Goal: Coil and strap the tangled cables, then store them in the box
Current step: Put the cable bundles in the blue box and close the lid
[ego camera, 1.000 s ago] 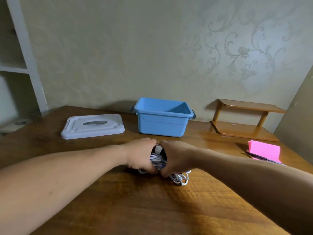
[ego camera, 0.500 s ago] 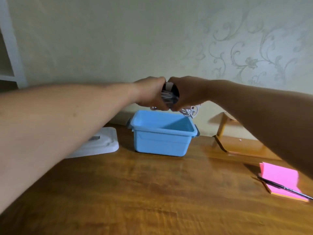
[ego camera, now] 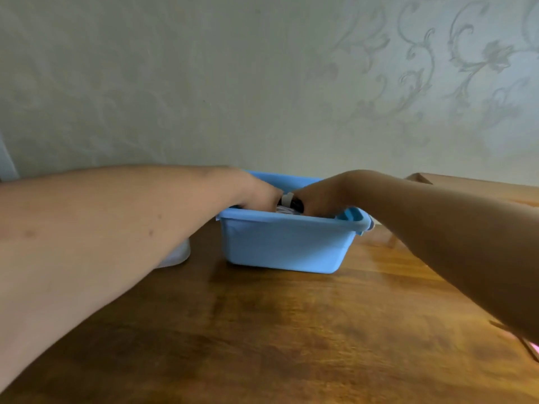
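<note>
Head view: cable bundle (ego camera: 288,203), off the table (ego camera: 262,330) a second ago, now lowered into blue box (ego camera: 285,246) near far edge, flanked by left hand (ego camera: 256,196) and right hand (ego camera: 320,196). Fingers hidden below rim; grip not determinable. Storing nearly done, release pending.

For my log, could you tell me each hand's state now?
Left hand: holds the cable bundle inside the blue box.
Right hand: holds the cable bundle too.

The cable bundle (ego camera: 287,204) sits between the left grip (ego camera: 256,193) and right grip (ego camera: 318,196), inside the box (ego camera: 285,246) on the desk (ego camera: 262,330). A lid (ego camera: 178,255) lies on the desk left of and below the left grip. A shelf (ego camera: 455,183) stands right of the right grip.
</note>
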`<control>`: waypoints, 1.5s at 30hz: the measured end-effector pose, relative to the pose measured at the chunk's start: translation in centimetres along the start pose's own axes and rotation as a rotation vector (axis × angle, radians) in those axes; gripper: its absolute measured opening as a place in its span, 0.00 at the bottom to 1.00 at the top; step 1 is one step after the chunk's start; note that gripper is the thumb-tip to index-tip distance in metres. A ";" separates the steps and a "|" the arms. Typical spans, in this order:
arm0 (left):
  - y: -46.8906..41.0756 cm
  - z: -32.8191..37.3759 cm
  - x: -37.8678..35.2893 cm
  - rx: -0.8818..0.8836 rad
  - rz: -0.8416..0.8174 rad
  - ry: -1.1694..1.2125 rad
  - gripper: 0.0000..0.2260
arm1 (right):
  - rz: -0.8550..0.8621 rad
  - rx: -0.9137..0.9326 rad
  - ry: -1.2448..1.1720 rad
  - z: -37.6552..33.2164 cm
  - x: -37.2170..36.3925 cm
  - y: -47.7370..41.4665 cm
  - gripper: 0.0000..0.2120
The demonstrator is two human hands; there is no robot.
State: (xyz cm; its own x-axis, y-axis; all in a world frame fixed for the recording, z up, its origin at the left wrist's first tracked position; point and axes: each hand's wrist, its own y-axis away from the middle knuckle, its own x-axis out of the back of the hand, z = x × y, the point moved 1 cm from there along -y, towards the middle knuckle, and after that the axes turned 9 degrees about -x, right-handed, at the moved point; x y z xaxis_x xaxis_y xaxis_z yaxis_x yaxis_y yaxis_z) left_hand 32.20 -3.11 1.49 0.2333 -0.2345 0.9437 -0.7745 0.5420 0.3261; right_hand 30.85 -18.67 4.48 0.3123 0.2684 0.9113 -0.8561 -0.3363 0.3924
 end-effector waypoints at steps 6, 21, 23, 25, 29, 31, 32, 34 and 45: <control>1.0 1.0 0.5 0.033 -0.087 -0.003 0.21 | 0.123 -0.049 -0.017 -0.2 -0.7 1.6 0.25; 12.3 1.8 2.4 0.109 0.430 0.381 0.19 | 0.358 -0.128 -0.412 -3.7 1.4 6.4 0.20; 16.0 0.1 2.7 0.145 0.590 0.392 0.21 | 0.643 -0.051 -0.476 -6.4 2.8 8.2 0.18; 19.9 -2.5 1.1 0.224 0.687 0.419 0.19 | 0.839 0.040 -0.542 -10.6 3.3 9.5 0.16; 26.0 -7.3 -6.0 0.502 0.850 0.529 0.12 | 0.766 0.205 -0.686 -20.5 1.4 7.7 0.16; 27.8 -8.6 -10.1 0.671 0.859 0.550 0.14 | 0.626 0.155 -0.718 -24.3 -0.8 5.6 0.17; 28.5 -9.2 -12.3 0.764 0.841 0.523 0.18 | 0.557 0.077 -0.728 -25.4 -2.2 4.2 0.18; 29.7 -9.9 -15.8 0.930 0.735 0.466 0.25 | 0.426 -0.128 -0.767 -26.1 -4.8 1.7 0.25; 29.0 -11.3 -19.8 0.943 0.935 1.005 0.21 | 0.652 -0.154 -0.960 -27.9 -0.8 1.8 0.23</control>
State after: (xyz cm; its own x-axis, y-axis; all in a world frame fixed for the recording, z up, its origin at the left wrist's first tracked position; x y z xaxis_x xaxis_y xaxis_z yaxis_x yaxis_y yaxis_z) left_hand 11.77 26.42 -7.13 -0.5141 0.6497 0.5600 -0.8281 -0.5461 -0.1266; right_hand 17.61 5.69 1.01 -0.0780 -0.7285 0.6806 -0.9893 -0.0277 -0.1431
